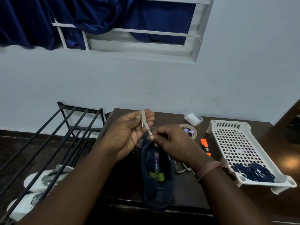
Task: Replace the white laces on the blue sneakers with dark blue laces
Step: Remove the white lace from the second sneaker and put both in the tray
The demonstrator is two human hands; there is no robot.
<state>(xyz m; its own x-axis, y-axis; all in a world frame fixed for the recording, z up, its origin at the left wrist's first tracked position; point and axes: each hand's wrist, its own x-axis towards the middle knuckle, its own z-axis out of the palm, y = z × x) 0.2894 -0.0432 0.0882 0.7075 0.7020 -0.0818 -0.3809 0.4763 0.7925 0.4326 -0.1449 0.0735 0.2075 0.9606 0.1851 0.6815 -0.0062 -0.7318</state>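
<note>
Dark desk [186, 189] carries the blue sneaker [156, 179]; above it, left hand [128, 133] and right hand [172, 142] pinch the white lace [145, 121], apparently unthreading. Next: fetch dark blue laces [254, 173] from the white tray [235, 140].

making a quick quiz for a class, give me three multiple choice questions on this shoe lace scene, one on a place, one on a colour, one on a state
1. Where do the dark blue laces lie?
A. in the white basket
B. on the black rack
C. inside the sneaker

2. What colour is the marker on the table?
A. green
B. orange
C. pink

3. What holds the white lace?
A. nothing
B. the left hand alone
C. both the left hand and the right hand

Answers: 1 A, the bundle lies at the basket's near end. 2 B, its body is bright orange. 3 C, both hands pinch the lace above the blue sneaker.
</note>
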